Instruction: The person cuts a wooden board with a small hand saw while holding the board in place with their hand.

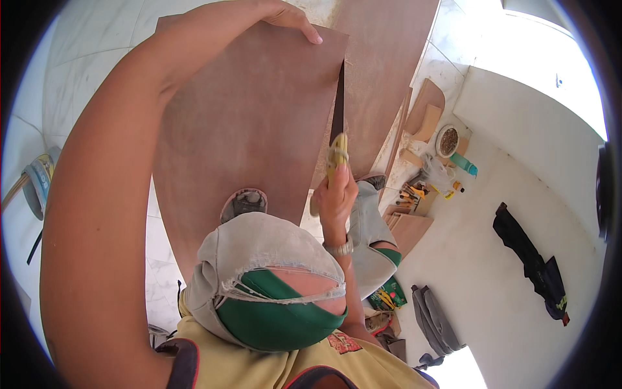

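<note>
My right hand (337, 193) is wrapped around the yellow handle of a handsaw (338, 155). Its dark blade points away from me, along the right edge of a large brown wooden board (246, 117). At the far end, my left hand (291, 18) grips the board's edge, thumb lying on the top face; its other fingers are mostly hidden. My left shoe (244, 203) rests on the board, below my bent knee in torn grey trousers (259, 253). A second brown panel (382, 71) lies to the right of the blade.
Wood offcuts (426, 107), a round bowl (447, 141), a teal bottle (463, 164) and several hand tools (411, 194) lie along the right wall. Dark clothing (531, 259) is by that wall. White marble-look tiles (84, 84) cover the floor at left.
</note>
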The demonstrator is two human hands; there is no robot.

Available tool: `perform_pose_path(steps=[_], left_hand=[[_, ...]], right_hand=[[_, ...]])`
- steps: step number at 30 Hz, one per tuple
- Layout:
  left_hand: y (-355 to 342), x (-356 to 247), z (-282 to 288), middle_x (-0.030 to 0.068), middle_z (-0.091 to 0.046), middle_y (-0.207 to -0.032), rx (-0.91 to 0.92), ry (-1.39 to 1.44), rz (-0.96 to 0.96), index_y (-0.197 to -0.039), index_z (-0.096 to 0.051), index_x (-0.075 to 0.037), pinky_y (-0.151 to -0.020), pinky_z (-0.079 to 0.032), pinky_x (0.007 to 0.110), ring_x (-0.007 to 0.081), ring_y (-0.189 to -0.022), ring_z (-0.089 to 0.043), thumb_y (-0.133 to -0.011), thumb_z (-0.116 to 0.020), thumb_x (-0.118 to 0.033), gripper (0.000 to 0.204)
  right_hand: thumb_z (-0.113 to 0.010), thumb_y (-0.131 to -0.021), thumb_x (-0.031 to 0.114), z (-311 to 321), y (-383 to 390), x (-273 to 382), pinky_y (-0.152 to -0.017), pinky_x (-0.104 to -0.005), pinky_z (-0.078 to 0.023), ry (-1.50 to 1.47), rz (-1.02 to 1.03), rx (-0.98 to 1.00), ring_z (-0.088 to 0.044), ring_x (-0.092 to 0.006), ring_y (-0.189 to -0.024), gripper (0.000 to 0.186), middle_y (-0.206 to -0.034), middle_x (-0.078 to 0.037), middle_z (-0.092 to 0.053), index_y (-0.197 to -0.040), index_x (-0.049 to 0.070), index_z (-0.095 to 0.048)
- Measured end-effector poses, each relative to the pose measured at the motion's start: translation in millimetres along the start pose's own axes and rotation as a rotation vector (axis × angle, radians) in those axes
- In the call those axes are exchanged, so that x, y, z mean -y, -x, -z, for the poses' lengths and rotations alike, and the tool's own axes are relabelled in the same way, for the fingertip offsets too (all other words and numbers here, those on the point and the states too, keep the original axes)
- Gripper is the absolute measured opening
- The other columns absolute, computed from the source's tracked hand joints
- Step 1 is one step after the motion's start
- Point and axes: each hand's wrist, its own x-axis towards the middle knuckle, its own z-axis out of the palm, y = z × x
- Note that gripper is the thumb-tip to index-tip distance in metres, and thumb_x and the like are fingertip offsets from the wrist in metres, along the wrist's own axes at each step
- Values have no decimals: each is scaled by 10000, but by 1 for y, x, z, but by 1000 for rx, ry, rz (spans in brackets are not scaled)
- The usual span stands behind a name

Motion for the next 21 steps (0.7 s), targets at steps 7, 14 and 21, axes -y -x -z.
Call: perform_pose_path(steps=[7,14,21], left_hand=[[-4,-10,-4,127,-754,-1280,52,25,30,-1275,-788,-70,-1094,-450,429,295,-1206,-669,-905,-677,-693,734],[3,-11,-1,121,-771,-1232,-8,-56,17,-1253,-798,-70,-1058,-478,433,291,-1164,-688,-908,-670,-699,729],[2,-3,-5,117,-754,-1293,-47,-14,14,-1294,-786,-97,-1095,-461,435,276,-1226,-670,-907,-679,-687,714]], right_hand=[[-446,-1140,431,-25,-96,-3,-456,-282,-317,-53,95,-2,-378,-60,-492,480,-588,60,-410,-929,42,-631],[-434,-1141,453,9,-10,-9,-433,-272,-356,24,28,-19,-412,-74,-464,483,-602,13,-444,-1096,12,-627],[-468,-1131,454,-46,-133,36,-425,-272,-358,-98,13,39,-419,-73,-467,449,-618,45,-432,-880,88,-532]])
